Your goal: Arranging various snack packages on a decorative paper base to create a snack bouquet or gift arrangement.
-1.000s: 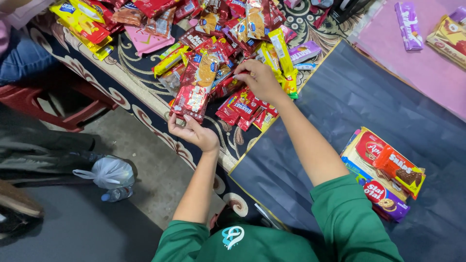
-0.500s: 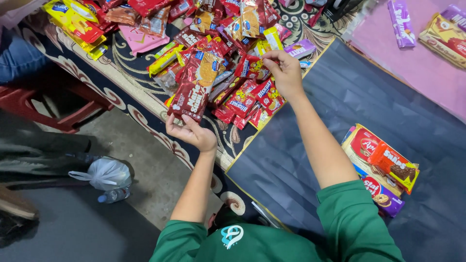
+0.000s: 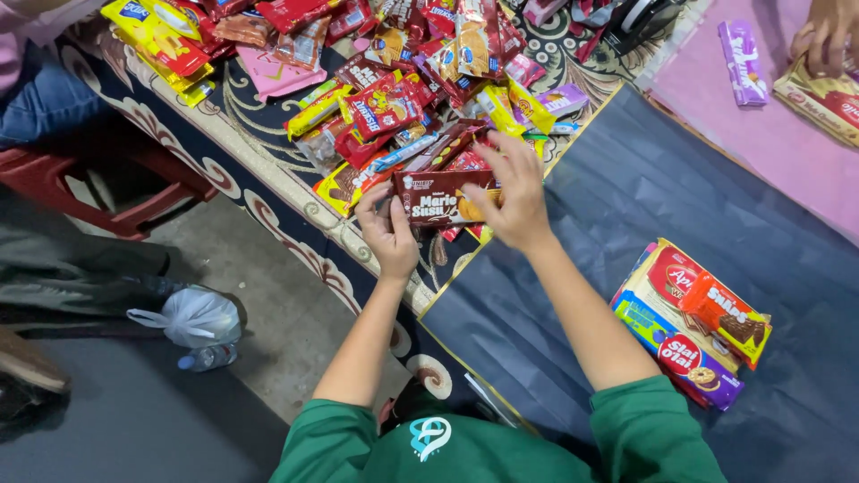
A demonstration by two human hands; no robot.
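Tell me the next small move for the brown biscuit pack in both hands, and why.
Probably lift the brown biscuit pack clear of the snack pile: the left hand and right hand each grip an end, and it lies level at the pile's near edge.

Frame centre: long dark-brown biscuit packet with red band [image 3: 438, 197], lying level, gripped at its ends by left hand [image 3: 391, 234] and right hand [image 3: 508, 192].

Upper centre: loose heap of red, yellow and brown foil snack packets [image 3: 403, 98].

Upper left: yellow flat packets [image 3: 157, 36], overlapping.

Lower right: stack of rectangular biscuit packs, red-yellow over blue-purple [image 3: 693, 326].

Upper right: purple slim wrapper [image 3: 744, 49] on pink sheet; beside it a tan-and-red pack [image 3: 819, 94] under another person's hand.
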